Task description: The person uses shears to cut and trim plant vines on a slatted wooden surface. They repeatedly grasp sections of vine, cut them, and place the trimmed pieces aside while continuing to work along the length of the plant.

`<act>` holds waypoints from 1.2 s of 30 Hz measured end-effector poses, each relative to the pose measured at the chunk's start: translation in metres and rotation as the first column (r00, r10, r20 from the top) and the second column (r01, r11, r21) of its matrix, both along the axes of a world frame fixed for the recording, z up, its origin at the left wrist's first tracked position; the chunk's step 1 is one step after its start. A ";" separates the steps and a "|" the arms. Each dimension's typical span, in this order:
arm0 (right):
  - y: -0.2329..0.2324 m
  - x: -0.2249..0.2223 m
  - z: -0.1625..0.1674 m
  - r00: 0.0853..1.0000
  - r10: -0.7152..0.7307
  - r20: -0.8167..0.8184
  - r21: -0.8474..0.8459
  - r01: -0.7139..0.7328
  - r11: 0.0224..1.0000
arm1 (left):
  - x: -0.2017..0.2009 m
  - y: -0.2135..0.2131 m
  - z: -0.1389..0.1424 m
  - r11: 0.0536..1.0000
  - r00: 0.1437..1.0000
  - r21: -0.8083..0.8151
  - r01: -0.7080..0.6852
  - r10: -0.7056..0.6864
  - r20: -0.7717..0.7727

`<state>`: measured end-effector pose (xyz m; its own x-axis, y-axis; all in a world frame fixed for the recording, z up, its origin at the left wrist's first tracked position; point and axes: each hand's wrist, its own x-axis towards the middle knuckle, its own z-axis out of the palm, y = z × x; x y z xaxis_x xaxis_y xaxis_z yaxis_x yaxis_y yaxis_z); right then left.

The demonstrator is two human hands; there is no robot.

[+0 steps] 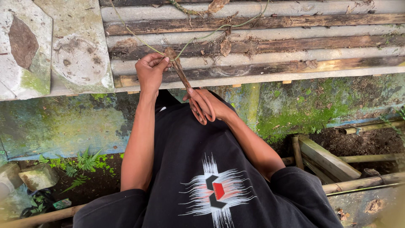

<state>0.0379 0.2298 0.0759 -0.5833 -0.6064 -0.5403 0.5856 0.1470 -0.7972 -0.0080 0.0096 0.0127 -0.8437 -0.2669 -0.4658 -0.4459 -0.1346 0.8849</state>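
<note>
Left hand (151,71) pinched shut on the top of a brown stick (182,76), right hand (206,105) clamped round its lower end, both held close at the near edge of the corrugated roof (270,55) where thin green vines (202,34) trail off it, seemingly to keep it taut.

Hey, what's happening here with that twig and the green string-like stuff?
A person in a black T-shirt holds a thin brown woody stem in both bare hands. The left hand pinches its upper end, where a thin green vine meets it and trails across the weathered corrugated roofing sheet. The right hand wraps around the lower end. A moss-covered concrete wall lies below.
</note>
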 end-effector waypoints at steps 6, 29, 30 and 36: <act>-0.002 0.002 -0.002 0.999 -0.024 0.024 -0.001 0.024 1.000 | 0.003 0.000 -0.003 1.000 1.000 0.018 -0.008 0.008 -0.019; -0.009 0.001 -0.007 0.997 -0.008 -0.082 0.092 0.016 0.996 | 0.001 -0.004 -0.003 0.999 0.997 0.034 0.001 -0.003 0.072; -0.009 0.000 -0.006 0.996 -0.006 -0.087 0.092 0.014 0.996 | 0.001 -0.004 -0.002 0.999 0.997 0.039 -0.002 0.000 0.074; -0.007 -0.001 -0.004 0.999 -0.036 -0.037 0.130 0.041 0.991 | -0.001 -0.008 0.002 0.998 0.997 -0.011 0.054 -0.053 0.058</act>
